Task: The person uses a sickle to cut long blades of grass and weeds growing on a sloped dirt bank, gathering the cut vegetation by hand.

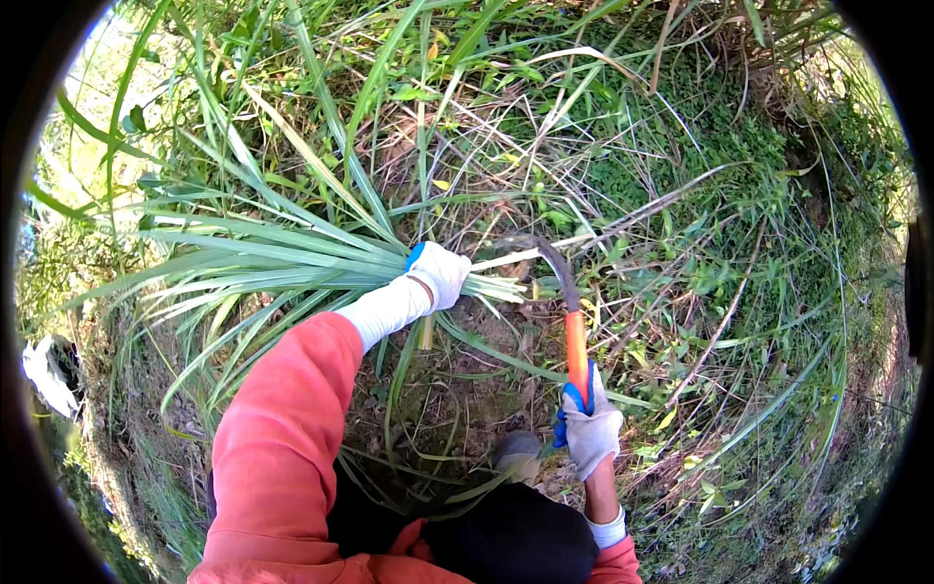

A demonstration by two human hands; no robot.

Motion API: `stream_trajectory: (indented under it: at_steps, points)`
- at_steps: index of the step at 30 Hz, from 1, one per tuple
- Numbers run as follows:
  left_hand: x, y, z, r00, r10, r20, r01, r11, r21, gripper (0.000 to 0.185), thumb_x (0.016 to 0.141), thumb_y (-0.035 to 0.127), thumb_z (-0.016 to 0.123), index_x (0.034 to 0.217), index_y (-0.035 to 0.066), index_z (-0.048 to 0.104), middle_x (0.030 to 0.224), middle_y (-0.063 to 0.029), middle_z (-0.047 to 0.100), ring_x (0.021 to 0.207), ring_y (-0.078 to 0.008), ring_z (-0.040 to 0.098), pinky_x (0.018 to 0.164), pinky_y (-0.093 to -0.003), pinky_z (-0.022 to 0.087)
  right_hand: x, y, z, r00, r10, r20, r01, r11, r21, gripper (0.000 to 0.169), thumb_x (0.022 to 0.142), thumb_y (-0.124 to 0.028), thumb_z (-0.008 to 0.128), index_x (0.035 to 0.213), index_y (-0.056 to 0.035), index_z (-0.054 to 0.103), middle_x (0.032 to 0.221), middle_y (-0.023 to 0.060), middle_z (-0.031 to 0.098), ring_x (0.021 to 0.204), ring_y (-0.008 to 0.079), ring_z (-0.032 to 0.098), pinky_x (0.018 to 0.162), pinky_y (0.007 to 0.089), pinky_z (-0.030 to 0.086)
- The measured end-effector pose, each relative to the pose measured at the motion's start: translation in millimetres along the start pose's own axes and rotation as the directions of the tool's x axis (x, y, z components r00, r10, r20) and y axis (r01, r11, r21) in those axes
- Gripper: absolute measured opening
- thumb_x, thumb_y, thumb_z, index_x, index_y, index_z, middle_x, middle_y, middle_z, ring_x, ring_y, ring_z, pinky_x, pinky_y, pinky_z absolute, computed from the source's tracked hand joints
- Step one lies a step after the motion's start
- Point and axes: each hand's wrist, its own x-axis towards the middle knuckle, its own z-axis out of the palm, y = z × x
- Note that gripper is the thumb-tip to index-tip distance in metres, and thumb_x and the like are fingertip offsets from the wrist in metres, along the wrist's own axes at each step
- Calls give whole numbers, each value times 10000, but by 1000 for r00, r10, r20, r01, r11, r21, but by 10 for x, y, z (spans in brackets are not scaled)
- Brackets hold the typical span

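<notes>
My left hand (440, 271), in a white work glove with blue on it, is closed around a bundle of long green grass blades (292, 252). The blades fan out to the left, and their pale cut ends (500, 287) stick out to the right of my fist. In my right hand (592, 423), also in a white and blue glove, is the orange handle of a sickle (577, 339). Its dark curved blade (560, 271) points up and bends left, a little to the right of the cut ends. The blade's tip is hard to make out among the stems.
Dry stalks (554, 175) and low green weeds (657, 139) cover the ground ahead and to the right. My shoe (519, 451) stands on bare soil (467, 409) below my hands. A white object (48, 376) lies at the far left. Tall blades arch over the upper left.
</notes>
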Motion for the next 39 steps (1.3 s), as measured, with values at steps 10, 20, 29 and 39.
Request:
stream_trajectory:
  at_steps: [10, 20, 29, 39]
  points:
    - [-3351, -1405, 593, 865, -388, 318, 336, 919, 207, 196, 665, 301, 636, 737, 148, 537, 554, -52, 552, 536, -250, 588, 550, -373, 402, 72, -197, 247, 999, 42, 0, -34, 818, 575, 421, 884, -50, 499, 1294, -85, 410, 600, 22, 503, 394, 99, 448, 296, 254, 389]
    - [-5219, -390, 1718, 484, -647, 589, 685, 699, 205, 68, 699, 149, 548, 745, 104, 572, 685, -103, 628, 750, -306, 615, 727, -453, 378, 38, -386, 68, 999, -8, -52, 33, 866, 499, 427, 885, -54, 510, 1298, -87, 406, 609, 25, 508, 385, 105, 450, 298, 261, 395]
    - [-5623, 792, 1835, 45, -690, 723, 880, 370, 298, 216, 738, 287, 601, 909, 159, 629, 860, -75, 665, 865, -233, 637, 826, -423, 382, 109, -467, 264, 1000, 6, -11, 0, 878, 479, 418, 896, -78, 505, 1300, -97, 400, 607, 31, 506, 396, 107, 456, 304, 255, 385]
    - [-5706, 146, 2257, 103, -610, 786, 911, 375, 172, 278, 696, 289, 642, 898, 97, 638, 874, -134, 652, 879, -277, 627, 838, -399, 424, 103, -512, 132, 997, -18, -81, 58, 853, 519, 547, 868, -23, 530, 1370, -110, 329, 637, 13, 520, 449, 86, 468, 360, 234, 413]
